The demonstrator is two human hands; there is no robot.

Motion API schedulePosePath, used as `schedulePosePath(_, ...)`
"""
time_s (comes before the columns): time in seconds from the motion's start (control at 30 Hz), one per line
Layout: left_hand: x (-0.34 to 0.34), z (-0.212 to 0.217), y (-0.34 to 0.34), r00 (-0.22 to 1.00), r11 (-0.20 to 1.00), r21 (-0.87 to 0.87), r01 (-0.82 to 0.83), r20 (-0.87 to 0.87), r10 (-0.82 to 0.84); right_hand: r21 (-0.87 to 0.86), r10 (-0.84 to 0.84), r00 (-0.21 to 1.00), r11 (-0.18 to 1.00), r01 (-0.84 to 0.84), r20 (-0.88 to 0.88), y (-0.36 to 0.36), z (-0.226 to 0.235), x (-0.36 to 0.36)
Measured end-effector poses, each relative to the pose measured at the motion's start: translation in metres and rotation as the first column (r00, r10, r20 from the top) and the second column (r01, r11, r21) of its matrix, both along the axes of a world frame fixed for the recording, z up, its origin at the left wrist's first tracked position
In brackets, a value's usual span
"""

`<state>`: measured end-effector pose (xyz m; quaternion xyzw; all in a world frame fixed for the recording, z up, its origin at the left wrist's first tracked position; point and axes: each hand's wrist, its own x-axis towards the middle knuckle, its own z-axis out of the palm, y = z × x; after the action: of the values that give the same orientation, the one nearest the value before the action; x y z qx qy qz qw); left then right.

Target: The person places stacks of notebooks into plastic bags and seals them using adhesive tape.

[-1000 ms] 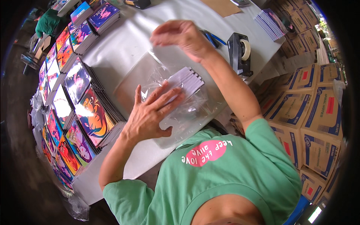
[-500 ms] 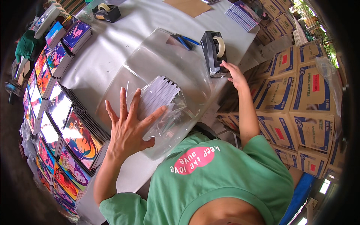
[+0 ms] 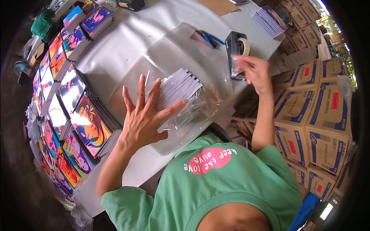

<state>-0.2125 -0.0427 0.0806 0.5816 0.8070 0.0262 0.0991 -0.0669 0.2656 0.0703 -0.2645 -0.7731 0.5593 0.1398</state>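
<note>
My left hand [image 3: 144,117] lies flat with the fingers spread wide, the grip released, pressing down on a stack of notebooks [image 3: 178,87] that sits inside a clear plastic bag [image 3: 173,69]. The palm rests on the bag's film at the near side of the stack, and my fingertips reach up onto the stack's top cover. The stack lies near the middle of the bench [image 3: 127,42], slightly tilted, its pale page edges showing through the plastic. The bag spreads wide around the stack, wrinkled at the near end toward my chest.

My right hand [image 3: 252,71] hovers to the right of the stack, at the black tape dispenser [image 3: 236,48] that stands on the bench just beyond the bag's right edge. Its fingers are loosely curled with thumb and forefinger drawn together toward the dispenser; I cannot tell whether the grip has anything pinched in it.

Just left of the dispenser, beyond the stack, lie blue-handled scissors [image 3: 210,38]. Farther beyond the stack, toward the bench's far right corner, sits a small pile of notebooks [image 3: 268,19]. To the left of the stack, rows of spiral notebooks with bright covers [image 3: 79,111] run along the bench's left edge, overlapping one another. To the right of the stack, off the bench, stand stacked cardboard boxes [image 3: 316,104]. My green shirt [image 3: 216,184] fills the near edge.
</note>
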Motion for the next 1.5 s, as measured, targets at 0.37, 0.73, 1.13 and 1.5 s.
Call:
schedulePosePath(0.37, 0.003, -0.002, -0.002, 0.999, 0.996, 0.076, -0.035, 0.034, 0.032, 0.499, 0.287, 0.595, 0.343, -0.796, 0.751, -0.067, 0.069, -0.116)
schedulePosePath(0.73, 0.034, 0.013, -0.002, 0.946, 0.585, 0.755, -0.296, 0.146, 0.291, 0.564, 0.839, 0.341, 0.539, -0.626, -0.424, -0.066, 0.029, -0.088)
schedulePosePath(1.13, 0.016, -0.019, 0.025, 0.852, 0.360, 0.783, -0.508, 0.395, 0.344, 0.442, 0.631, 0.768, 0.723, -0.531, -0.108, -0.074, -0.039, -0.055)
schedulePosePath(1.5, 0.022, -0.034, 0.003, 0.685, 0.515, 0.468, -0.718, 0.604, 0.406, 0.021, 0.614, 0.789, 0.789, -0.614, -0.008, -0.081, -0.025, -0.086)
